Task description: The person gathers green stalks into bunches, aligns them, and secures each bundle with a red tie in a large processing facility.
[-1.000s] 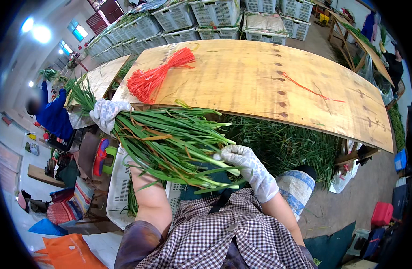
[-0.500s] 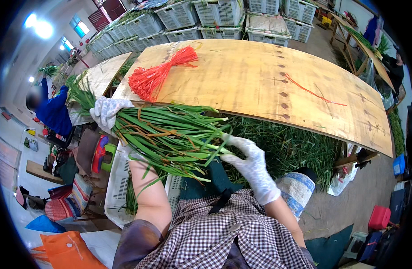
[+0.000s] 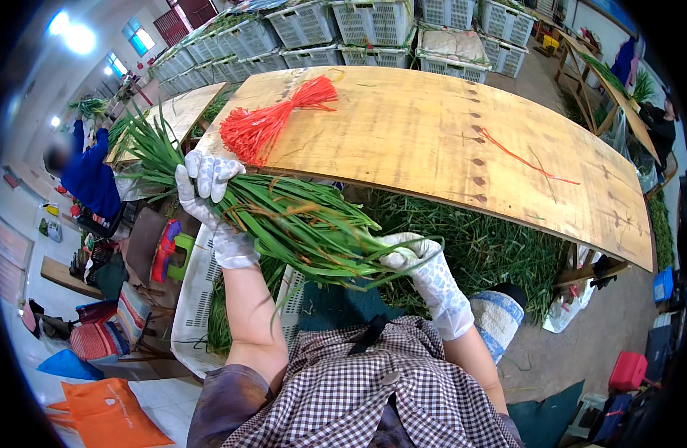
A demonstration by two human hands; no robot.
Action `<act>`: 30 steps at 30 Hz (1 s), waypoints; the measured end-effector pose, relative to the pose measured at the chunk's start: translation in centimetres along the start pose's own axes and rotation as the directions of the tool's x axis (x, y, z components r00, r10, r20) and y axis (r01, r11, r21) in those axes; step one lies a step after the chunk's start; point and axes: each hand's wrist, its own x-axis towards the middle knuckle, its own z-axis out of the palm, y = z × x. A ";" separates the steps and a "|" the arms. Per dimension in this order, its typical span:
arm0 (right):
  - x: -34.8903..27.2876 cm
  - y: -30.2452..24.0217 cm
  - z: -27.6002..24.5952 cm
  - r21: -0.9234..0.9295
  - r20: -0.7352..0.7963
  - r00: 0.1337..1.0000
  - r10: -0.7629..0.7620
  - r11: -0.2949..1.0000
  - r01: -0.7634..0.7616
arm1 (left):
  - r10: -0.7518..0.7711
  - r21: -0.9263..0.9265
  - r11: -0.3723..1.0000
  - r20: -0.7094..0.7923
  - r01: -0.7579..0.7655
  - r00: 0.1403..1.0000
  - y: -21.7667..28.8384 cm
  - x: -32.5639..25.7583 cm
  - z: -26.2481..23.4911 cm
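A thick bunch of garlic chives (image 3: 299,220), long green leaves with some browned ones among them, lies across in front of me at the table's near edge. My left hand (image 3: 203,183), in a white patterned glove, is closed round its leafy left part. Also gloved, my right hand (image 3: 426,272) closes on the stem ends at the right, its fingertips partly covered by stalks. Beyond the bunch, a bundle of red plastic ties (image 3: 261,127) rests on the wooden tabletop (image 3: 403,112). One loose red strand (image 3: 524,158) lies farther right.
Under the table is a heap of loose greens (image 3: 463,239). A white plastic crate (image 3: 188,328) stands by my left arm. Stacked crates (image 3: 373,26) line the back. A person in blue (image 3: 93,179) works at the far left; another in black (image 3: 657,127) is at the right.
My right hand, spread beside the stem ends before, has closed on them. The bunch's stem end has shifted right and slightly down. My left hand has re-gripped, its fingers now more visible.
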 end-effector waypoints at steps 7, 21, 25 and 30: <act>1.0 1.0 -5.3 -0.511 -0.367 0.893 -0.261 0.859 0.041 | 0.063 0.012 0.998 -0.092 -0.062 0.994 0.8 -0.1 0.6; 1.2 0.1 2.0 -0.921 0.138 0.858 -0.495 0.256 0.295 | 0.085 -0.095 0.988 -0.333 -0.123 0.939 -0.5 -0.9 1.0; -0.6 -5.8 5.0 -0.249 0.256 0.868 -0.425 0.839 0.485 | 0.267 0.266 0.944 -0.268 -0.195 0.926 -1.8 -1.7 4.7; 2.6 -3.9 -0.8 -0.476 -0.184 0.975 -0.125 0.879 0.023 | 0.077 0.347 0.927 -0.552 0.145 0.830 -1.7 0.5 2.1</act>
